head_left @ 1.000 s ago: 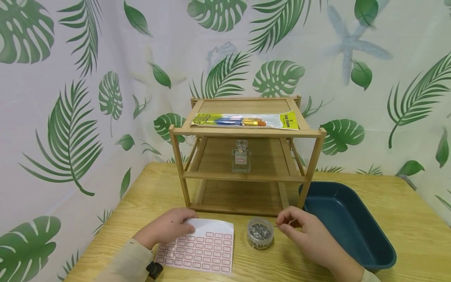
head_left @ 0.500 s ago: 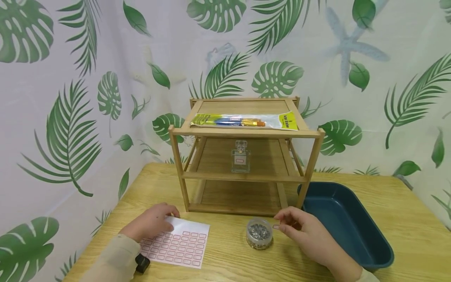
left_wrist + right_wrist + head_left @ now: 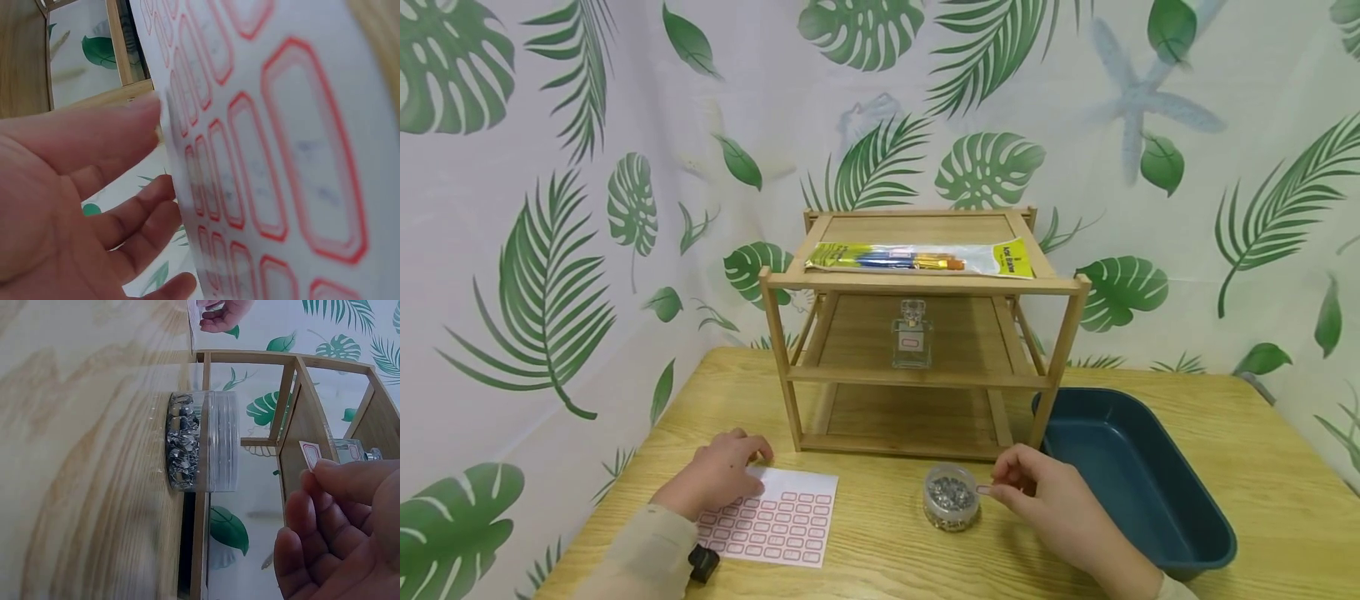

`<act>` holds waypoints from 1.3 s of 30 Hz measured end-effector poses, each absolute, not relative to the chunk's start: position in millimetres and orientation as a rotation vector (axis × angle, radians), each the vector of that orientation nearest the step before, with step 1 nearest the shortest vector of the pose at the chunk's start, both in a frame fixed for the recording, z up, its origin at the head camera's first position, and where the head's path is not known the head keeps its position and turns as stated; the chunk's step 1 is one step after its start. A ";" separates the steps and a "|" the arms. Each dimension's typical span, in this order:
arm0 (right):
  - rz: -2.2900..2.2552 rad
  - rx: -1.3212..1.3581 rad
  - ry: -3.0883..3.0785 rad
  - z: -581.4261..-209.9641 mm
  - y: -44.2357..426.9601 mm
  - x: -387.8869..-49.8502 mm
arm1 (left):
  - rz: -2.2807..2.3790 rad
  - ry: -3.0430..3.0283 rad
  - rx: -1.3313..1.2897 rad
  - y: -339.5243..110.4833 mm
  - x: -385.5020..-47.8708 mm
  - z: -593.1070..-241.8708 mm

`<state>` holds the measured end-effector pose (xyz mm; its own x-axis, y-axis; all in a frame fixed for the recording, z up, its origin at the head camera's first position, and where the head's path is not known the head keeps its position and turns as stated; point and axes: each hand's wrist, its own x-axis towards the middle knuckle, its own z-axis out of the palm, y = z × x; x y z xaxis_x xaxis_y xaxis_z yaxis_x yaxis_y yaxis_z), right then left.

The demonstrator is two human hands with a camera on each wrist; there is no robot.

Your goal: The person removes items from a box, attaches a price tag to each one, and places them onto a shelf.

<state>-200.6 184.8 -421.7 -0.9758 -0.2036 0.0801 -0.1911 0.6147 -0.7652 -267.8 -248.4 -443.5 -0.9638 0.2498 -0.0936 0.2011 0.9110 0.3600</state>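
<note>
In the head view my left hand (image 3: 718, 473) rests at the upper left of a white sheet of red-bordered label stickers (image 3: 775, 521). Seen from the left wrist, its thumb (image 3: 125, 119) touches the sheet edge and the other fingers are loosely bent. My right hand (image 3: 1052, 504) pinches one small red-bordered label sticker (image 3: 310, 455) between thumb and index finger. Just left of that sticker stands a round clear jar (image 3: 951, 497) of small silvery metal pieces. From the right wrist, the jar (image 3: 222, 440) shows upright on the table, with the sticker held above its level.
A three-tier wooden rack (image 3: 921, 379) stands behind the jar. It bears a pack of paintbrushes (image 3: 917, 258) on top and a labelled glass perfume bottle (image 3: 912, 337) on the middle shelf. At the right lies a dark blue basin (image 3: 1138, 475).
My left hand has moved left, and the sticker sheet has slid left with it, away from the jar. My right hand has turned slightly, bringing the pinched sticker close to the jar's side.
</note>
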 end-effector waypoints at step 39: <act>-1.246 -0.467 2.592 -451.0 172.5 -189.6 | 1.112 2.616 0.732 -109.7 -234.8 -440.2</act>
